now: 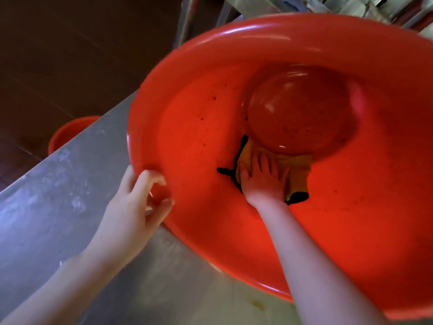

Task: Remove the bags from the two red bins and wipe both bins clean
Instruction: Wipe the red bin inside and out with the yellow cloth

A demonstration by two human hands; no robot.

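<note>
Nearest me, my right hand (263,181) lies flat, fingers spread, pressing the yellow cloth (297,170) on the inner wall of the red bin (234,55), tipped on the steel table (70,184). My left hand (138,198) curls round its left rim; I'd hold firm and sweep toward the dark specks (213,98) farther left.

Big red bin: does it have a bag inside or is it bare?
Bare: the bin shows plain red plastic down to its bottom; inside is only a yellow cloth pressed by the right hand.
</note>
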